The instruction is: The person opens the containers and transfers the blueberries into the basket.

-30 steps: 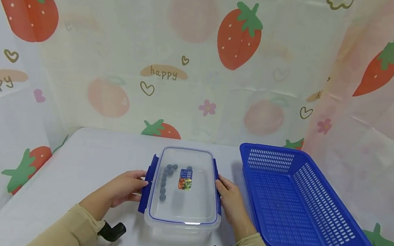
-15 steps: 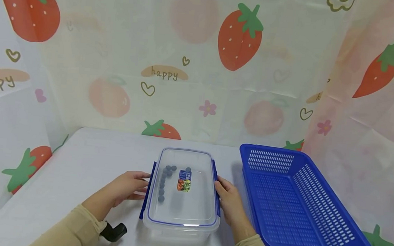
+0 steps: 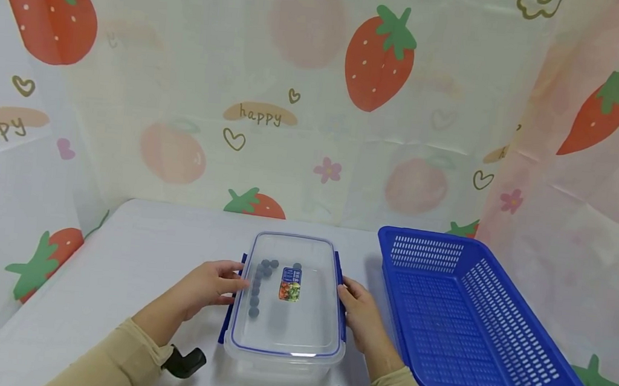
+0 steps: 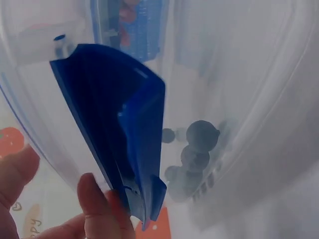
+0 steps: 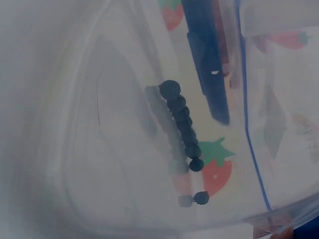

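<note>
A clear food container (image 3: pixel 277 330) with a blue-edged lid (image 3: pixel 310 247) stands on the white table. Several blueberries (image 3: pixel 254 302) lie inside, mostly along its left side; they also show through the wall in the right wrist view (image 5: pixel 187 132). My left hand (image 3: pixel 198 287) is at the left side, a fingertip over the lid's edge. In the left wrist view, fingers (image 4: pixel 94 206) touch the end of the blue latch (image 4: pixel 119 119), which hangs angled out from the wall. My right hand (image 3: pixel 366 321) holds the container's right side by the other blue latch (image 3: pixel 340 298); its fingertips are mostly hidden.
A blue plastic basket (image 3: pixel 518 318) with perforated walls stands just right of the container, close to my right forearm. A strawberry-print cloth (image 3: pixel 301 156) hangs behind and beside the table (image 3: pixel 136 246).
The left latch has swung downward from its raised, flared position. My left hand has shifted slightly right and up, onto the lid's edge. My right hand has stayed in place.
</note>
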The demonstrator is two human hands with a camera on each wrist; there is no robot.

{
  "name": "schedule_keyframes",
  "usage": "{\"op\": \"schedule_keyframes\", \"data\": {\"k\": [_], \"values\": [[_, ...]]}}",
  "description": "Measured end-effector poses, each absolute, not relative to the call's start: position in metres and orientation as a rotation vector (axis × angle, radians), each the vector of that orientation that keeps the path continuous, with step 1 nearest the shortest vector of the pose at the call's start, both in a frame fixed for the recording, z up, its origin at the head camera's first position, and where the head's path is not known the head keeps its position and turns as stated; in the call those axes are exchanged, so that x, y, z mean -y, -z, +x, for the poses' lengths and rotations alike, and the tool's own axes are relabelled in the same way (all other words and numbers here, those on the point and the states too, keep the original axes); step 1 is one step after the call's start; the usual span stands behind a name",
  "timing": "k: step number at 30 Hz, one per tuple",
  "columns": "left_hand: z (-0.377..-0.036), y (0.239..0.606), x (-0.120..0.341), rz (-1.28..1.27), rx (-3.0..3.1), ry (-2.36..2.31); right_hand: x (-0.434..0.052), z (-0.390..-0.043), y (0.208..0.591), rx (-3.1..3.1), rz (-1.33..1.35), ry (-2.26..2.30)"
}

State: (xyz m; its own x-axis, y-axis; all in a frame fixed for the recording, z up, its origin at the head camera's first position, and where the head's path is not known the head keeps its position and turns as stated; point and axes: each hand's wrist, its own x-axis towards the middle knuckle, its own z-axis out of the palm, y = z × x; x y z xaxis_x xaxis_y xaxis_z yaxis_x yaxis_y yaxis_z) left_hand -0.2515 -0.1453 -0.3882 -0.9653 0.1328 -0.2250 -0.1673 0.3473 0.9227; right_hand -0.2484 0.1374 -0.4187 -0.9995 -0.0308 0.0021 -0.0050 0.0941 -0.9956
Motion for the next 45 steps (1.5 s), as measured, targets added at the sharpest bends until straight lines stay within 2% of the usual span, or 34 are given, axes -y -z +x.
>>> {"op": "schedule_keyframes", "data": {"k": [20,39,45], "values": [[-0.252,0.392,0.141,-0.072,-2.353,-1.666,-0.139,-0.254,0.421,-2.47,-0.059,1.993],[-0.251,0.392,0.141,-0.074,-2.369,-1.653,-0.144,-0.261,0.429,-2.503,0.069,1.943],[-0.251,0.392,0.14,-0.072,-2.383,-1.634,-0.144,-0.26,0.434,-2.598,-0.049,1.761]]}}
